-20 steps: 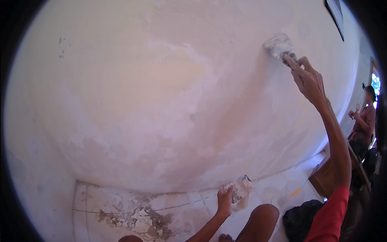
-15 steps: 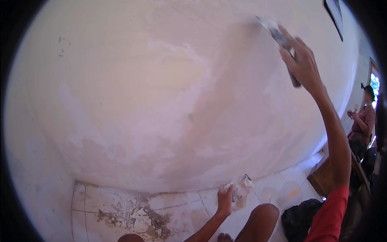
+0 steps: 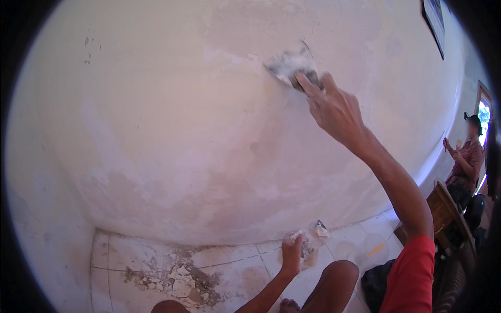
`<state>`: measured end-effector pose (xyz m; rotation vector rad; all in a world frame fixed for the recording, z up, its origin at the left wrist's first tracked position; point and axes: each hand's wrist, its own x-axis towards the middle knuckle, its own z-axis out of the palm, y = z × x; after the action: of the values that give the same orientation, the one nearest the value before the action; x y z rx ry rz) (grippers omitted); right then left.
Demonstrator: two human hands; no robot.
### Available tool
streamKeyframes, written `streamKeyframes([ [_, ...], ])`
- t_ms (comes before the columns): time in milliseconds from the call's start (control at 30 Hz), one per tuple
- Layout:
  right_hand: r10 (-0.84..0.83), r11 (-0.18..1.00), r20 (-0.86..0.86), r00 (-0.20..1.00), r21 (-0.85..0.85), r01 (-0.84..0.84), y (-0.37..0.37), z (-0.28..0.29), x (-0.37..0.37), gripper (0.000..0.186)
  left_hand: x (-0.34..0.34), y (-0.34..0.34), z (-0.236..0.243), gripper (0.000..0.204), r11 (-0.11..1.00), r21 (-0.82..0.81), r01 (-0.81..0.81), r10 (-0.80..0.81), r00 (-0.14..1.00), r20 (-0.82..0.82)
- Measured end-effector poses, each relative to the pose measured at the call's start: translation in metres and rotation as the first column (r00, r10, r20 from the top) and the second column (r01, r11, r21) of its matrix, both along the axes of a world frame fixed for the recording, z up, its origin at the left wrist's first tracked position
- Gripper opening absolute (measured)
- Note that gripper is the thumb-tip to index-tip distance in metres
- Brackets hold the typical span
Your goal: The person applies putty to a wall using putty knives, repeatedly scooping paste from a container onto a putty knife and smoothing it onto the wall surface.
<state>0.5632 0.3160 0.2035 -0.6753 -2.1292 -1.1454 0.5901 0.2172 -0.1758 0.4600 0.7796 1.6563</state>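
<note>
My right hand [image 3: 336, 112] grips the handle of a wide putty knife [image 3: 293, 65], whose blade is smeared with white putty and lies at the wall [image 3: 172, 115]. The blade is slightly blurred. Low down near the floor, my left hand [image 3: 291, 256] is closed, thumb up, on a putty-smeared piece [image 3: 308, 249] whose kind I cannot make out. White paste and a dark-edged tip show beside it. Pale pink and white patches of filler cover the wall around the blade.
Broken plaster [image 3: 182, 281] and dust lie on the white floor tiles [image 3: 235, 274] at the lower left. At right are a black bag [image 3: 376, 284], wooden furniture [image 3: 448, 214], and another person [image 3: 467, 159] holding something small. A framed picture [image 3: 434, 26] hangs at upper right.
My right hand has swept the putty knife leftward and slightly down across the wall, and the blade has turned. My left hand stays nearly in place. The other person has raised a hand.
</note>
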Motion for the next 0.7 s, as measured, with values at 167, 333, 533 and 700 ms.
streamKeyframes([
  [167,-0.035,0.999,0.031,0.999,-0.026,0.036,-0.003,-0.01,0.067,0.053,0.002,0.0,-0.006,0.03,0.999,0.045,-0.006,0.001,0.994,0.112],
  [333,0.014,0.999,-0.344,0.939,-0.035,-0.028,-0.011,0.084,0.048,0.044,0.001,0.0,0.008,0.021,0.999,-0.039,0.033,-0.034,0.999,-0.017],
  [533,-0.053,0.998,-0.286,0.957,-0.038,0.043,0.005,0.078,-0.005,0.045,0.004,0.005,-0.003,0.021,0.999,0.021,0.025,-0.027,0.991,0.132],
  [700,-0.077,0.976,-0.194,0.978,-0.213,0.034,-0.02,-0.015,0.022,0.048,-0.001,-0.005,0.009,0.023,1.0,0.021,-0.013,0.011,0.992,0.128],
])
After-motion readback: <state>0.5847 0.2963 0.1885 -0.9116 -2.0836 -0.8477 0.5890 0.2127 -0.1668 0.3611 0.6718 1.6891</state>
